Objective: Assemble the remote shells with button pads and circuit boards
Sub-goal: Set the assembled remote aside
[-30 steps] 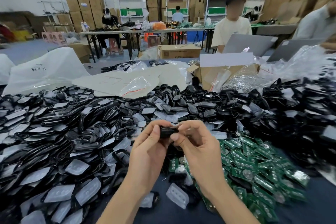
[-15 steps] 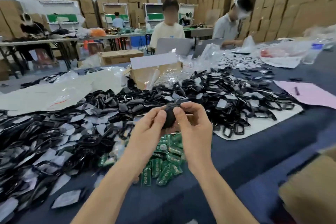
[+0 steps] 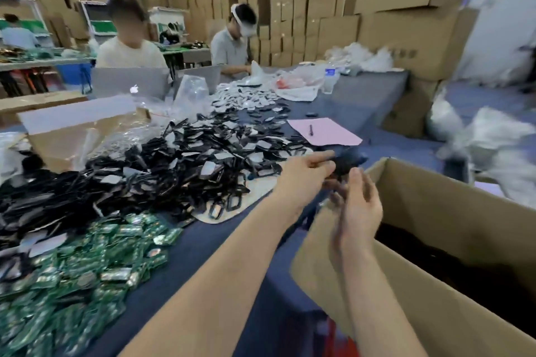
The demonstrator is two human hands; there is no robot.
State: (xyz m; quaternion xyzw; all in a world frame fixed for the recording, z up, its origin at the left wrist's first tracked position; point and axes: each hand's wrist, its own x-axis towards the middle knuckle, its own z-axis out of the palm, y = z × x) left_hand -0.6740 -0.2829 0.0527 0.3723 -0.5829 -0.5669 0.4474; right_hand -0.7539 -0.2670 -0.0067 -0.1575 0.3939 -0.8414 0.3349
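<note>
My left hand [image 3: 304, 174] holds a small black remote shell [image 3: 346, 164] by its fingertips, out over the near corner of an open cardboard box [image 3: 452, 211] at the right. Just below it my right hand [image 3: 358, 206] is blurred, fingers loose, holding nothing that I can see. A big heap of black shells and grey button pads [image 3: 162, 171] covers the blue table. Green circuit boards [image 3: 75, 264] lie piled at the lower left.
A pink sheet [image 3: 324, 132] with a pen lies beyond my hands. A cardboard box with plastic bags [image 3: 72, 136] stands at the left. Two people sit at the far side behind laptops [image 3: 130, 82]. Stacked cartons fill the back and right.
My view and both hands have swung right, from above the circuit boards to the open box. My right hand has let go of the shell, which my left hand now carries alone.
</note>
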